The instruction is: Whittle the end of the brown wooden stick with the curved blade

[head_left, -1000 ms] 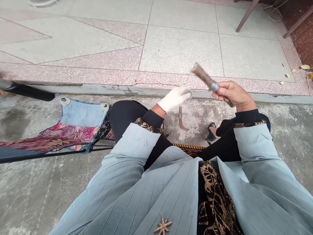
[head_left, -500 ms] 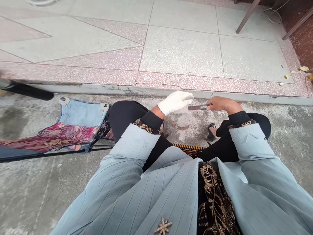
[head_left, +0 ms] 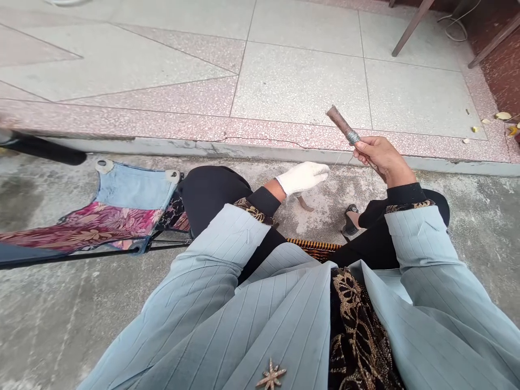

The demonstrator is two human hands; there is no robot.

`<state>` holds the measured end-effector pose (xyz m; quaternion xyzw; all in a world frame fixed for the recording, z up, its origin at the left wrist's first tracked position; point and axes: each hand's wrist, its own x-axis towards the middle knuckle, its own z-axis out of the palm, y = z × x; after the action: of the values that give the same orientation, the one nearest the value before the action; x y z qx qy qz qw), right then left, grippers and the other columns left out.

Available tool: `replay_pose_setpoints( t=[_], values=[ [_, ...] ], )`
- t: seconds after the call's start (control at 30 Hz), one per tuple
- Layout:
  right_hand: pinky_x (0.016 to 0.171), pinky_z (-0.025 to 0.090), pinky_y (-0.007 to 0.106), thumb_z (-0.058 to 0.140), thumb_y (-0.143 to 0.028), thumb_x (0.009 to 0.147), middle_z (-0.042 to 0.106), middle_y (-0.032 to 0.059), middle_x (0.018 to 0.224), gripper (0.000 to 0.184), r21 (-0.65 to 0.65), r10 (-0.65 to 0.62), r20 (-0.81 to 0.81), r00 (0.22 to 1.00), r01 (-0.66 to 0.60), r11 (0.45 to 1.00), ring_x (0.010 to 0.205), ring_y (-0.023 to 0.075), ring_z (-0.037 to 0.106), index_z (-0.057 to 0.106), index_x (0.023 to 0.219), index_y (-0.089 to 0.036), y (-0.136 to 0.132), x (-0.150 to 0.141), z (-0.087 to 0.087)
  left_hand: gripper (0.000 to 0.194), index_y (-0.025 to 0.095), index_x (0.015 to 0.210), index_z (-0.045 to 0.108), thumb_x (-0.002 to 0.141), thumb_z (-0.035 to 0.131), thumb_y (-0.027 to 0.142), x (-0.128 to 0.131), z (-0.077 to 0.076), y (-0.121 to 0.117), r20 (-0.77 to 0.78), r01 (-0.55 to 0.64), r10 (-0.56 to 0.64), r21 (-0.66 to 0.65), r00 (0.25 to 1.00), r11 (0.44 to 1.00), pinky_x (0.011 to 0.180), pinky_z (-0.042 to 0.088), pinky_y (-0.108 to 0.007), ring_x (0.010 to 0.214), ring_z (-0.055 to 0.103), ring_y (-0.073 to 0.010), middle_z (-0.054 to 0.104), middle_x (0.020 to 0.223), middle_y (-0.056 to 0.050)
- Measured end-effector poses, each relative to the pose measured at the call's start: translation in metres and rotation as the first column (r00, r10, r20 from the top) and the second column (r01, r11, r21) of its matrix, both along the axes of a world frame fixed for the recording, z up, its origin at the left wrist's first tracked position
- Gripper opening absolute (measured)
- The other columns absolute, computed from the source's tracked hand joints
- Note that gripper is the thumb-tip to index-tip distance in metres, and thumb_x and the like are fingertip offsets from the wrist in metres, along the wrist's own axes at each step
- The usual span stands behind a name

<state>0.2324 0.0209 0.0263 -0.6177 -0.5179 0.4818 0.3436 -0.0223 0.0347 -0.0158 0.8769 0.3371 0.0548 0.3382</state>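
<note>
My right hand (head_left: pixel 379 156) is closed around a brown wooden stick (head_left: pixel 340 123) with thin wire wound round its middle, and holds it tilted up and to the left. A fine wire runs from the winding down to my left hand (head_left: pixel 304 177). That hand wears a white glove, with its fingers pinched together on the wire. A rusty curved piece of metal (head_left: pixel 303 202) lies on the concrete just below my left hand, partly hidden by it.
A folding stool with a denim and floral fabric seat (head_left: pixel 122 208) stands at my left. A raised tiled step (head_left: pixel 244 149) runs across ahead. My sandalled foot (head_left: pixel 350 219) rests at the right. Wooden furniture legs (head_left: pixel 410 24) stand at the far right.
My right hand lowered the stick flat toward the gloved hand, then lifted it back up and right, tilted. My left hand moved slightly down and right.
</note>
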Motion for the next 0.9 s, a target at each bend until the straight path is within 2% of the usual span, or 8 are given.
replay_pose_setpoints(
  t=[0.1, 0.23, 0.33, 0.43, 0.5, 0.63, 0.77, 0.9],
  values=[
    [0.059, 0.038, 0.026, 0.062, -0.025, 0.095, 0.064, 0.0037, 0.071, 0.017, -0.07, 0.032, 0.437, 0.899, -0.001, 0.998, 0.059, 0.0119, 0.051, 0.068, 0.082, -0.014, 0.008, -0.005, -0.007, 0.039, 0.015, 0.121, 0.072, 0.103, 0.042, 0.031, 0.001, 0.003, 0.0, -0.09, 0.101, -0.096, 0.056, 0.991, 0.993, 0.089, 0.049, -0.029, 0.101, 0.07, -0.0212, 0.078, 0.114, -0.009],
    [0.072, 0.042, 0.032, 0.061, -0.03, 0.096, 0.074, 0.0104, 0.089, 0.023, -0.298, 0.36, 0.791, 0.495, -0.202, 0.933, 0.083, 0.0224, 0.065, 0.078, 0.096, -0.015, 0.011, -0.015, -0.012, 0.037, 0.016, 0.117, 0.074, 0.102, 0.044, 0.032, 0.0, 0.007, -0.001, -0.165, 0.151, -0.13, 0.126, 0.978, 0.98, 0.087, 0.048, -0.029, 0.102, 0.071, -0.0224, 0.078, 0.113, -0.009],
    [0.068, 0.041, 0.031, 0.063, -0.028, 0.095, 0.073, 0.0081, 0.082, 0.019, -0.634, 0.747, 0.571, 0.34, -0.395, 0.665, 0.074, 0.0194, 0.062, 0.077, 0.091, -0.016, 0.007, -0.02, -0.014, 0.036, 0.017, 0.118, 0.075, 0.101, 0.046, 0.031, -0.003, 0.008, 0.001, -0.144, 0.098, -0.08, 0.124, 0.986, 0.987, 0.088, 0.048, -0.029, 0.105, 0.07, -0.0226, 0.078, 0.115, -0.008],
    [0.062, 0.039, 0.028, 0.071, -0.04, 0.089, 0.066, 0.0012, 0.07, 0.024, -0.634, 0.919, 0.134, 0.37, -0.68, 0.367, 0.061, 0.0133, 0.052, 0.076, 0.089, -0.016, -0.001, -0.016, -0.007, 0.034, 0.017, 0.116, 0.075, 0.099, 0.048, 0.028, -0.008, 0.007, 0.007, -0.035, 0.024, -0.022, 0.083, 0.999, 0.996, 0.089, 0.049, -0.029, 0.101, 0.07, -0.0205, 0.079, 0.111, -0.007],
    [0.061, 0.039, 0.027, 0.076, -0.056, 0.084, 0.065, 0.0001, 0.072, 0.04, -0.418, 0.871, -0.009, 0.491, -0.793, 0.443, 0.061, 0.0117, 0.049, 0.076, 0.094, -0.016, -0.006, -0.01, 0.003, 0.034, 0.015, 0.115, 0.074, 0.099, 0.047, 0.028, -0.01, 0.005, 0.011, 0.074, -0.026, 0.025, 0.012, 0.997, 1.0, 0.086, 0.05, -0.029, 0.095, 0.07, -0.0185, 0.078, 0.108, -0.007],
    [0.056, 0.038, 0.025, 0.076, -0.07, 0.081, 0.062, 0.0015, 0.074, 0.054, 0.057, 0.351, -0.028, 0.936, -0.349, 0.935, 0.059, 0.0101, 0.044, 0.068, 0.089, -0.017, -0.012, 0.002, 0.025, 0.036, 0.012, 0.111, 0.073, 0.1, 0.044, 0.031, -0.01, -0.001, 0.014, 0.165, -0.103, 0.117, -0.09, 0.979, 0.991, 0.083, 0.051, -0.029, 0.087, 0.067, -0.0169, 0.077, 0.102, -0.008],
    [0.052, 0.039, 0.024, 0.068, -0.062, 0.093, 0.061, 0.0021, 0.074, 0.043, 0.185, -0.077, -0.084, 0.994, 0.091, 0.978, 0.058, 0.0112, 0.045, 0.065, 0.094, -0.019, -0.005, 0.005, 0.022, 0.033, 0.015, 0.11, 0.073, 0.096, 0.049, 0.031, -0.006, -0.002, 0.006, 0.141, -0.011, 0.025, -0.097, 0.99, 0.995, 0.088, 0.05, -0.029, 0.094, 0.068, -0.0183, 0.077, 0.107, -0.006],
    [0.053, 0.037, 0.024, 0.065, -0.031, 0.098, 0.062, 0.0026, 0.072, 0.018, 0.05, -0.145, 0.161, 0.976, 0.138, 0.989, 0.056, 0.0107, 0.047, 0.066, 0.089, -0.016, 0.006, 0.004, 0.003, 0.032, 0.016, 0.101, 0.073, 0.097, 0.049, 0.037, -0.005, 0.004, -0.001, 0.193, 0.197, -0.176, -0.094, 0.965, 0.976, 0.084, 0.049, -0.027, 0.087, 0.066, -0.0168, 0.075, 0.095, -0.004]
  ],
)
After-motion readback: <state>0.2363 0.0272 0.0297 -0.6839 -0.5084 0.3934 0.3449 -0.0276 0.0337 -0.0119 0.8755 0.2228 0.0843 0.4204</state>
